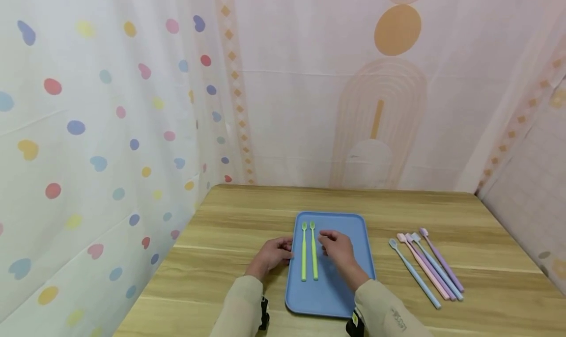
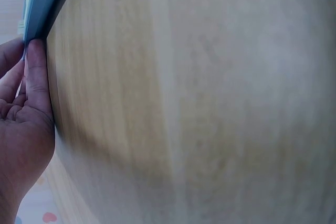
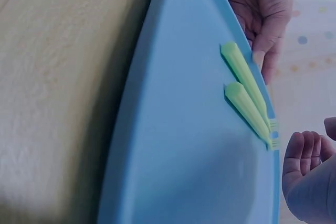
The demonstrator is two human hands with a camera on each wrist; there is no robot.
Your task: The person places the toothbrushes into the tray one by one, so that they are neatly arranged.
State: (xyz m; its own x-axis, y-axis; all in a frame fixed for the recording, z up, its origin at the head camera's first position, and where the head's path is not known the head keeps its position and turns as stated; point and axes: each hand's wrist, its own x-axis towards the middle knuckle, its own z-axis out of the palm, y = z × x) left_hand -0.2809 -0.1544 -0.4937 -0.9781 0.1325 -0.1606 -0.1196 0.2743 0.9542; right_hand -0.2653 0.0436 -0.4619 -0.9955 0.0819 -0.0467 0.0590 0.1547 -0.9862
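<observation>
Two green toothbrushes (image 1: 303, 258) (image 3: 247, 111) lie side by side on the left part of a blue tray (image 1: 331, 297), heads toward its far end. My left hand (image 1: 272, 256) is at the tray's left side and pinches the rim; in the left wrist view its fingers (image 2: 37, 72) meet the tray's edge close over the table. My right hand (image 1: 339, 251) hovers over the tray just right of the green toothbrushes. Its fingers are loosely bent, with the thumb apart in the right wrist view, and nothing is between them.
Right of the tray, several toothbrushes in blue, pink and purple (image 1: 435, 268) lie slanted and close together on the wooden table (image 1: 239, 214). Patterned curtains (image 1: 283, 106) hang behind the table and along its left side.
</observation>
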